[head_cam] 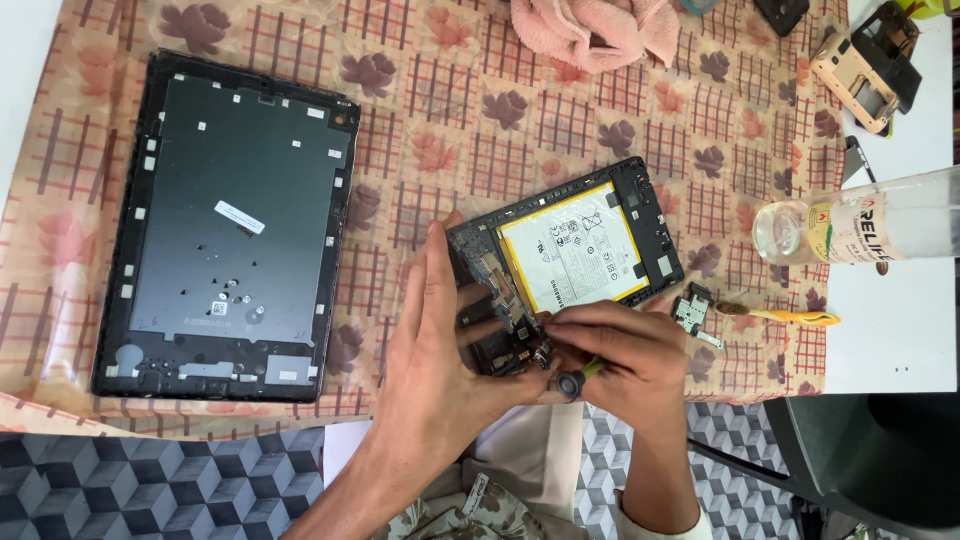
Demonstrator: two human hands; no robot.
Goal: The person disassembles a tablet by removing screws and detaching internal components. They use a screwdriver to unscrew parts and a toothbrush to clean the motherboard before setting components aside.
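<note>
An opened tablet body [640, 215] with a white battery [580, 255] lies tilted on the patterned tablecloth [480, 120]. My left hand [435, 340] grips its near left edge, fingers curled over the circuit board [490, 285]. My right hand [625, 350] is shut on a small screwdriver [575, 382] with a black cap, its tip hidden against the board's near corner. The tablet's dark back cover [235, 225] lies flat to the left, apart from both hands.
A small loose circuit part [692, 312] and a yellow-handled tool [790, 317] lie right of the tablet. A clear bottle [860, 228] lies on its side at the right. A pink cloth [595, 30] sits at the far edge. A tan device [865, 65] rests top right.
</note>
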